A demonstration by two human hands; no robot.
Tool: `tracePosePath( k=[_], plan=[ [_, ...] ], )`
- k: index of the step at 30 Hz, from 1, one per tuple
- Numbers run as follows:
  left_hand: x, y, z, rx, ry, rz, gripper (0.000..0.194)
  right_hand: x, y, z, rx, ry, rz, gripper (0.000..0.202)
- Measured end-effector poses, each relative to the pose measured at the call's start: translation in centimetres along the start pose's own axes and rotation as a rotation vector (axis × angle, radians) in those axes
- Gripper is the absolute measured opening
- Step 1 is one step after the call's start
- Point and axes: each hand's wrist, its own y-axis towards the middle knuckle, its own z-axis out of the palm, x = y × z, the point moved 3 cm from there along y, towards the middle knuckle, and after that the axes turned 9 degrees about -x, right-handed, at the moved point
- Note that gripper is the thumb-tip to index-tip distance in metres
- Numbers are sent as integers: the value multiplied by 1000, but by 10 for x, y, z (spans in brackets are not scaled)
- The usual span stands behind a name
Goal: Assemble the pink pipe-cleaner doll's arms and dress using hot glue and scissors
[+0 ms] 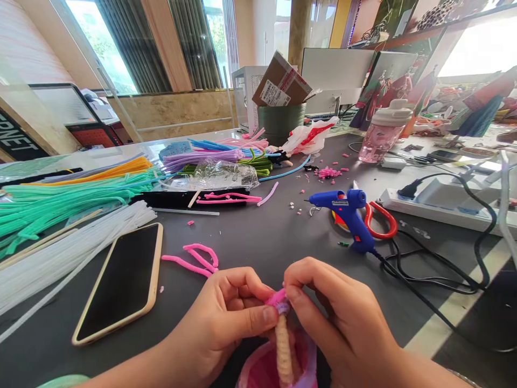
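Now left hand [234, 318] and right hand [341, 307] are pinching pink fuzzy piece [277, 298] between them | phone [119, 285] is flanking left, glue gun [340, 201] right | cord [428, 308] crossing pale edge | bare table [250, 240] opening ahead

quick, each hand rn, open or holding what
Left hand: closed, pinching the pink fuzzy piece atop the beige stalk.
Right hand: closed, pinching that same piece.

Bare hands [224, 318] with slender fingers [309, 272], short left thumbnail [270, 313], bare forearms [151, 360].
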Motion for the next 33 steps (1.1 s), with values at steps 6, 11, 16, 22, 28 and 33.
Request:
tracePosePath(
  k=[6, 11, 16, 22, 28, 33],
  plan=[
    [-1, 0, 1, 22, -23, 5, 18, -2, -2, 1, -8, 27, 99, 15],
    [-1, -1, 2, 5, -61, -23, 18, -4, -2, 0, -42, 72, 141, 15],
    [-3, -1, 2, -11, -39, -31, 21, -5, 0, 0, -24, 66, 131, 16],
    [-3, -1, 3, 20, 157, 52, 29, -4, 1, 1, 4, 49, 124, 16],
    [-2, 1, 6, 16, 202, 78, 24, -5, 2, 2, 25, 67, 145, 15],
    [-3, 2, 3, 7, 180, 37, 22, -7, 2, 0, 74, 131, 89, 11]
  ],
)
